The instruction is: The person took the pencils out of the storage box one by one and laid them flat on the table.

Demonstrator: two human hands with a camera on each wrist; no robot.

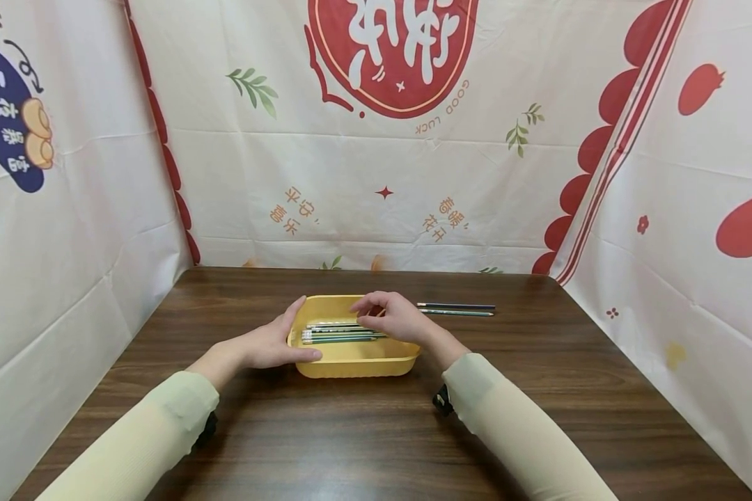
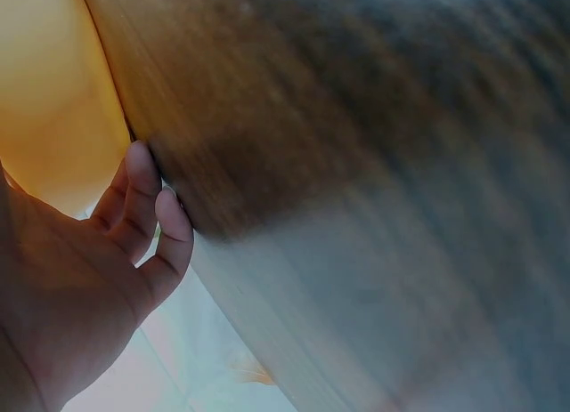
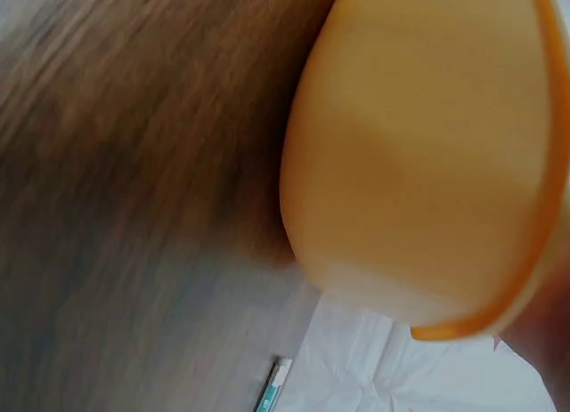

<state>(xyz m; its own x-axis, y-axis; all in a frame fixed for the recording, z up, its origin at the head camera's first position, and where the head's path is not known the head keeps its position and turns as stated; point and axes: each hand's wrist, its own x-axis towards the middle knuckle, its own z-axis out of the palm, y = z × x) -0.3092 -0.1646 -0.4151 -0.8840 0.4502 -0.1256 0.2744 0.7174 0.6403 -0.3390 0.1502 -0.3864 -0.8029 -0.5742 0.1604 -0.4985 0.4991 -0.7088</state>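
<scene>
A yellow plastic basket (image 1: 356, 369) sits on the table with several pencils (image 1: 338, 339) inside, mostly green, white ends to the left. My left hand (image 1: 272, 342) holds the basket's left end, thumb along the near rim and fingers around the far corner. In the left wrist view its fingers (image 2: 142, 194) lie against the basket's outer side (image 2: 53, 100). Over the basket's right half hovers my right hand (image 1: 396, 320), fingers bent, with a small gap between thumb and fingers. No pencil shows clearly between them. The right wrist view shows mainly the basket's outside (image 3: 419, 154).
Two more pencils lie on the table right of the basket, a dark blue one (image 1: 460, 306) and a green one (image 1: 464, 313). The dark wooden table (image 1: 351, 431) has patterned white cloth (image 1: 376, 160) around its back and sides.
</scene>
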